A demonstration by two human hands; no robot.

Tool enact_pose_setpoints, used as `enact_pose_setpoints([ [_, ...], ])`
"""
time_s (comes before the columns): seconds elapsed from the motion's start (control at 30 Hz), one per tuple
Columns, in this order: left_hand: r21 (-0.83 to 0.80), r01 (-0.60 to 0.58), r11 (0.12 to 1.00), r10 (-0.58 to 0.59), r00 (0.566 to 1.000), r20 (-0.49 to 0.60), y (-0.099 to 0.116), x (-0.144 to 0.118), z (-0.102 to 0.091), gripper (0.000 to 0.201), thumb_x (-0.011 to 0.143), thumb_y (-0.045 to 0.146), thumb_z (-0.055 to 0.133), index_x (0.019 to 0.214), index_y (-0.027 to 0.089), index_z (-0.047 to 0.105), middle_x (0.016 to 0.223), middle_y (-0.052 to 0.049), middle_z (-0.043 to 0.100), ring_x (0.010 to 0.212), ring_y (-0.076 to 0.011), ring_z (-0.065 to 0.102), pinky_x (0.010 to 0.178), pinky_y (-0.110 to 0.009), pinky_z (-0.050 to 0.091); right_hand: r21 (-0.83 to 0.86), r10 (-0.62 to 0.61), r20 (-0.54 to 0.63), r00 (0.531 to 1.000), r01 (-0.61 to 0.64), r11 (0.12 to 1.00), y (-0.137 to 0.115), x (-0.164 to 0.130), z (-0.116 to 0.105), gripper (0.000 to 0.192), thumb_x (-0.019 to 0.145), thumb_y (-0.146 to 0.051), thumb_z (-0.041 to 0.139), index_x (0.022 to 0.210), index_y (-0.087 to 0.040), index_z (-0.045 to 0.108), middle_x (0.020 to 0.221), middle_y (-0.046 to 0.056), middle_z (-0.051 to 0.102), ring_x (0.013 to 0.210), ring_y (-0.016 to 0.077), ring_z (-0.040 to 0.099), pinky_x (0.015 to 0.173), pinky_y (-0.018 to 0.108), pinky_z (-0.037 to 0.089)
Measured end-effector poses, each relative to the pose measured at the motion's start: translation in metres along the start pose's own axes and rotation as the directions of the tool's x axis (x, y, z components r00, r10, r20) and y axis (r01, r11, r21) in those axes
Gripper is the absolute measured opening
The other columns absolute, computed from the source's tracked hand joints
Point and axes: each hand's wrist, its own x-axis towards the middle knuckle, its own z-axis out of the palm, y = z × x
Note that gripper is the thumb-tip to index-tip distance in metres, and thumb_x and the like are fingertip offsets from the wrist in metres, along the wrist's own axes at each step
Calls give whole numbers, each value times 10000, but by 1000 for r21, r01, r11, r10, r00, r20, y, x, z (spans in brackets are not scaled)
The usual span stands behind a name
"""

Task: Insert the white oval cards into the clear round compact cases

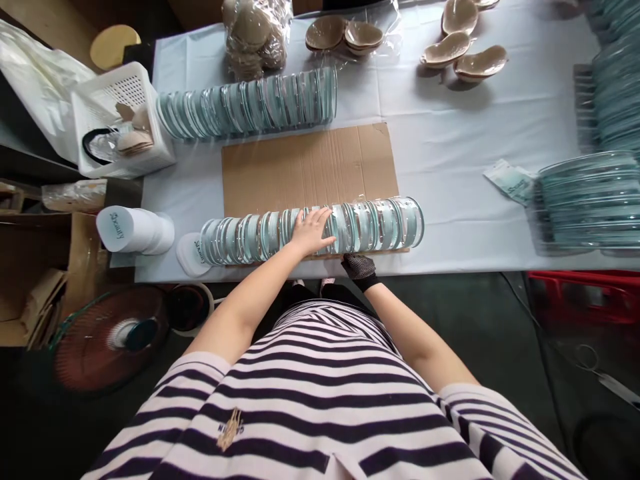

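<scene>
A long row of round, clear, teal-edged packs (240, 237) lies on its side along the front of the table. My left hand (310, 233) is bare and rests on top of the row near its middle, fingers spread. Under the row is a flat cardboard sheet (310, 167), its front edge close to the table edge. My right hand (359, 267), in a dark mesh glove, is at that edge just below the row. Its fingers look curled, and what they hold, if anything, is hidden. A white lid-like piece (193, 255) leans at the row's left end.
Behind the cardboard lies a second row of packs (250, 100). A white basket (160, 150) and white stacked pieces (160, 233) stand left. Brown bowl-shaped pieces (460, 50) lie at the back. More packs (590, 200) are stacked right, beside a small packet (510, 180). A fan (90, 340) stands below left.
</scene>
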Motion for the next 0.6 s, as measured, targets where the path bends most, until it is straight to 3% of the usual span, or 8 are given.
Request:
enact_pose_setpoints([
  [0.1, 7, -1, 1000, 1, 1000, 15, -2, -2, -2, 787, 884, 583, 501, 1553, 247, 256, 1613, -66, 300, 1495, -287, 229, 1235, -524, 28, 14, 52, 12, 999, -52, 999, -1, 5, 16, 396, 975, -375, 393, 1198, -229, 686, 1160, 116, 716, 995, 253, 673, 761, 299, 435],
  [0.2, 13, 1, 1000, -1, 1000, 30, 1, -5, -7, 795, 891, 564, 507, 1560, 230, 238, 1621, -79, 275, 1506, -288, 198, 1232, -536, 27, 77, 4, -70, 998, 1, 997, 5, -4, 7, 415, 983, -419, 387, 1202, -234, 688, 1145, 102, 723, 994, 238, 673, 788, 294, 448],
  [0.3, 17, -39, 999, 39, 999, 4, 15, -3, -10, 815, 895, 553, 516, 1566, 197, 221, 1635, -105, 227, 1523, -291, 135, 1227, -543, 9, 108, 1, -243, 970, 26, 994, 21, -7, -36, 445, 989, -415, 360, 1209, -202, 682, 1091, 108, 734, 990, 220, 666, 805, 275, 446],
  [0.4, 23, -83, 996, 84, 996, -29, 37, 9, -6, 827, 896, 565, 515, 1567, 182, 220, 1640, -112, 211, 1527, -283, 120, 1229, -536, 18, 64, 130, -357, 925, -115, 991, 37, 23, -103, 451, 984, -381, 336, 1193, -172, 677, 1103, 137, 718, 1002, 227, 656, 798, 281, 446],
  [0.43, 26, -80, 996, 81, 996, -24, 43, 14, -4, 820, 899, 567, 508, 1566, 182, 226, 1636, -108, 224, 1523, -281, 138, 1229, -538, 32, 18, 116, -306, 945, -117, 993, 39, 40, -125, 418, 957, -383, 395, 1176, -176, 685, 1121, 139, 712, 1006, 232, 654, 796, 284, 450],
  [0.5, 36, -61, 997, 62, 998, -12, 53, 22, 1, 796, 908, 563, 490, 1563, 185, 241, 1625, -99, 260, 1510, -278, 186, 1229, -544, 60, -81, 72, -85, 994, -78, 994, 37, 77, -160, 349, 901, -363, 498, 1111, -190, 716, 1109, 132, 717, 985, 233, 664, 797, 293, 460],
  [0.6, 59, -50, 997, 51, 999, -11, 56, 28, 5, 769, 911, 556, 471, 1558, 195, 262, 1616, -90, 287, 1497, -284, 222, 1229, -543, 80, -209, -27, 246, 969, 81, 975, 22, 119, -190, 330, 850, -314, 581, 1112, -176, 725, 1115, 139, 717, 982, 246, 676, 789, 315, 485],
])
